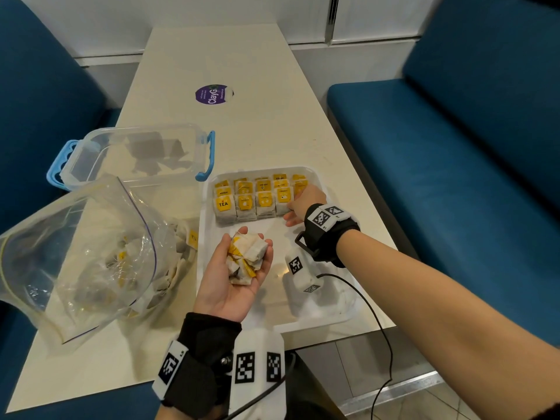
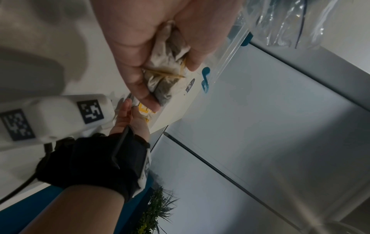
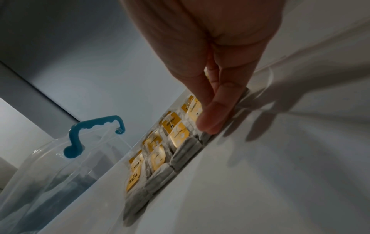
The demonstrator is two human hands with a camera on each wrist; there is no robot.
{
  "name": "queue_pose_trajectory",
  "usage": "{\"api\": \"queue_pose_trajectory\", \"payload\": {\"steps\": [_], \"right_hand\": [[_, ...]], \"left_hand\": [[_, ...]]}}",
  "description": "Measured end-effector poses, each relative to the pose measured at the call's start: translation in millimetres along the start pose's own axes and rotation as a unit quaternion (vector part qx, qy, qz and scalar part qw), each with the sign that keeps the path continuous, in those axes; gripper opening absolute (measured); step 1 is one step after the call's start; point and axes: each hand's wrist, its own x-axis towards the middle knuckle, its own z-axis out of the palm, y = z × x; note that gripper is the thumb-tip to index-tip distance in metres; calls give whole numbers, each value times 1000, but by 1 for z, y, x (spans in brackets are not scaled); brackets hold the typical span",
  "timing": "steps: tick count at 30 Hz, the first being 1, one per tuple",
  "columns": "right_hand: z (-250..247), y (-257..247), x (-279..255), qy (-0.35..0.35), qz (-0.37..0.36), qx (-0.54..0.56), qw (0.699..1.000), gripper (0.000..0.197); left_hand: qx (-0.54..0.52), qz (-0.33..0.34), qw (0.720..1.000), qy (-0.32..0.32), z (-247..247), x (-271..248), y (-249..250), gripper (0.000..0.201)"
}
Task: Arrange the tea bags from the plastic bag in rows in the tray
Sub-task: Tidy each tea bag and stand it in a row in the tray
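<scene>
The head view was bright and evenly lit from overhead, sharp at the centre, with wide-angle bending at the edges and soft glare on the crinkled plastic bag (image 1: 75, 253). Both wrist views were dimmer, greyish and tilted, with nearby skin large and slightly blurred. In the right wrist view the right hand (image 3: 210, 71) cast several fanned shadows across the pale tray (image 3: 280, 158).

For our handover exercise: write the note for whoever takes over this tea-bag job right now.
Left hand: palm up, cupping a clump of tea bags over the tray.
Right hand: fingers straight, touching the right end of the rows at the tray's far end.
Done: several rows laid.
Left: place the clump, then the bags in the plastic bag.
</scene>
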Motion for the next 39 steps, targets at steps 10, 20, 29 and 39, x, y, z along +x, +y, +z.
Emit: {"api": "queue_pose_trajectory", "payload": {"steps": [10,20,29,39], "right_hand": [[-3,-1,-5,-20,15,-4,1000,16],[-14,-28,-56,21,-181,-50,982,6],[-36,-30,-130,-176,-404,-303,845,38],[-35,-21,-124,-173,-358,-262,879,31]], "left_hand": [[-3,0,1000,2,-1,1,0,29],[-14,14,1000,0,1,-3,5,30],[18,16,999,-33,18,-5,1,36],[56,13,998,-34,23,-8,-9,38]]}}
